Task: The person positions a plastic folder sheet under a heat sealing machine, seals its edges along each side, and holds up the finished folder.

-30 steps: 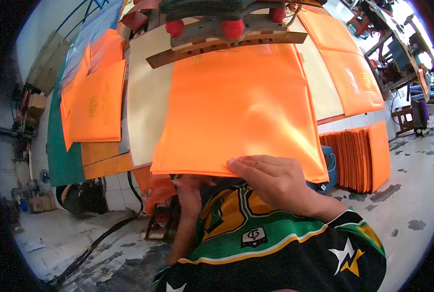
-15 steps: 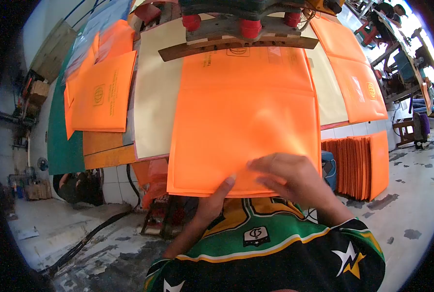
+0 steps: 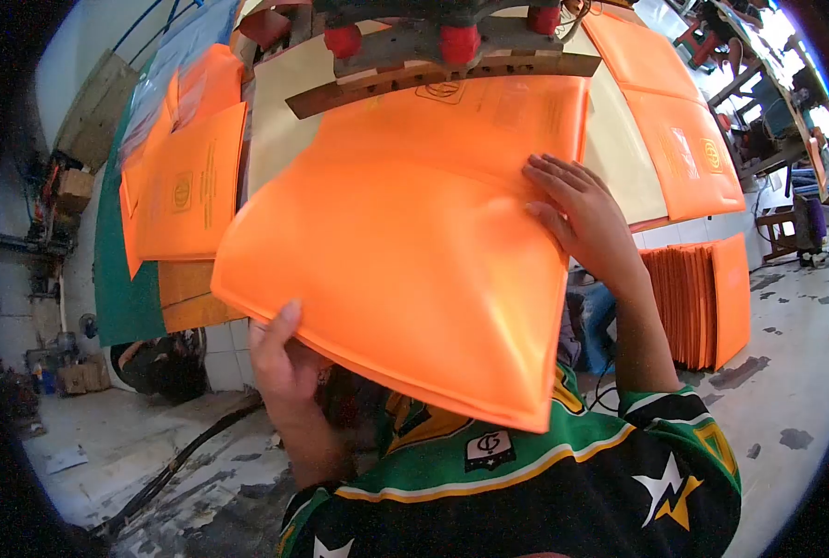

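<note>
A large orange plastic cover (image 3: pixel 396 242) lies under the curved metal bar (image 3: pixel 442 82) of a machine, its near part lifted and bent toward my body. My left hand (image 3: pixel 287 363) pinches its lower left edge, thumb on top and the fingers beneath. On the right edge rests my right hand (image 3: pixel 577 209), fingers stretched out over the surface. A cream sheet (image 3: pixel 279 139) shows beneath the cover. Part of the printed emblem is visible just below the bar.
Folded orange covers lie at the left (image 3: pixel 191 191) and right (image 3: pixel 684 153). A stack of orange covers (image 3: pixel 693 302) stands at the lower right. A blue object (image 3: pixel 596 325) is beside my right forearm. People sit at a far bench, upper right.
The cover's near part has swung left and lifted. My left hand has moved left along its lower edge; my right hand has moved up to the right edge.
</note>
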{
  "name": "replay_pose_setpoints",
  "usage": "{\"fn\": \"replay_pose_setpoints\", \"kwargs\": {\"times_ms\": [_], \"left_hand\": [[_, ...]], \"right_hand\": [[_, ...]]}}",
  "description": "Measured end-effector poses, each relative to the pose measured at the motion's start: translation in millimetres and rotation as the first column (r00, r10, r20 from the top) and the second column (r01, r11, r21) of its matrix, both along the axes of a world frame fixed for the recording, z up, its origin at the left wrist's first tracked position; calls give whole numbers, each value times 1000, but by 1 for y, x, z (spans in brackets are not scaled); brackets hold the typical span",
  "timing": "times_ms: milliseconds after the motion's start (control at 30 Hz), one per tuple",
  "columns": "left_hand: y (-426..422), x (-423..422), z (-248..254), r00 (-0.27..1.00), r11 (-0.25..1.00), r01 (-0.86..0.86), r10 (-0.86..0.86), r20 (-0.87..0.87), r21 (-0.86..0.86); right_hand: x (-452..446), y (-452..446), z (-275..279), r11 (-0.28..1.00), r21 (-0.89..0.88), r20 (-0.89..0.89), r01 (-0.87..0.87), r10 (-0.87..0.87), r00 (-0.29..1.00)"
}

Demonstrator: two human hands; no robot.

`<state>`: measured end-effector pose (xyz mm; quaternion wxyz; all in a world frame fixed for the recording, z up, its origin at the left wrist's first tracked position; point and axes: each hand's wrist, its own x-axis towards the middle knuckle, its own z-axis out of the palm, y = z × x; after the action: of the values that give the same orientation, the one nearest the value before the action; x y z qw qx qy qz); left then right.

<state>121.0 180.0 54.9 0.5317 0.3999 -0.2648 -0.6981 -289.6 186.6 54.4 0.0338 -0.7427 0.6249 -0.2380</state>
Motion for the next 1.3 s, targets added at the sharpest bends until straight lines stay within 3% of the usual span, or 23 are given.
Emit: {"fn": "replay_pose_setpoints", "kwargs": {"times_ms": [67,200,267,333,400,467,533,567,667,733,867,933,967,1033,1167,1233,1300], "left_hand": [[-9,13,-1,981,987,-133,144,130,-94],[-34,58,-24,972,988,-145,154,178,-61],[-40,70,-20,967,993,-84,101,235,-80],[-48,72,-16,954,983,-103,141,264,-151],[-48,72,-16,920,978,-147,190,344,-147],[-50,75,-19,876,970,-191,237,421,-149],[-54,81,-24,839,976,-7,125,529,-220],[-55,80,-25,839,976,-12,128,529,-217],[-57,69,-25,810,973,30,112,576,-231],[-55,57,-18,735,960,15,178,654,-279],[-57,58,-13,649,950,55,201,734,-308],[-59,62,-14,520,946,84,227,823,-314],[-61,63,-15,522,948,79,224,823,-308],[-64,62,-17,549,924,101,257,795,-368],[-69,66,-16,496,947,90,225,839,-307],[-73,65,-19,543,937,65,256,800,-345],[-77,66,-22,550,939,53,257,795,-340]], "right_hand": [[10,12,5,1000,-7,-28,2,-2,1000],[31,47,31,999,7,-15,-42,42,999],[38,60,48,963,271,47,10,-23,999],[31,61,46,964,264,72,19,-40,997],[14,51,38,980,64,103,189,-195,975],[-5,40,30,974,15,123,225,-225,967],[-20,25,18,915,-116,2,387,-389,921],[-25,19,12,917,-113,1,382,-385,923],[-27,9,5,887,24,84,461,-462,883],[-17,6,8,865,-9,-76,503,-502,862],[-11,6,18,801,102,-149,589,-573,806],[-18,11,15,827,92,-107,554,-545,832],[-19,12,17,829,96,-113,551,-541,833],[-21,16,24,747,333,9,575,-612,790],[-38,21,15,772,346,110,533,-598,794],[-43,20,16,730,444,129,519,-626,769],[-54,21,9,763,407,116,501,-588,801]]}}
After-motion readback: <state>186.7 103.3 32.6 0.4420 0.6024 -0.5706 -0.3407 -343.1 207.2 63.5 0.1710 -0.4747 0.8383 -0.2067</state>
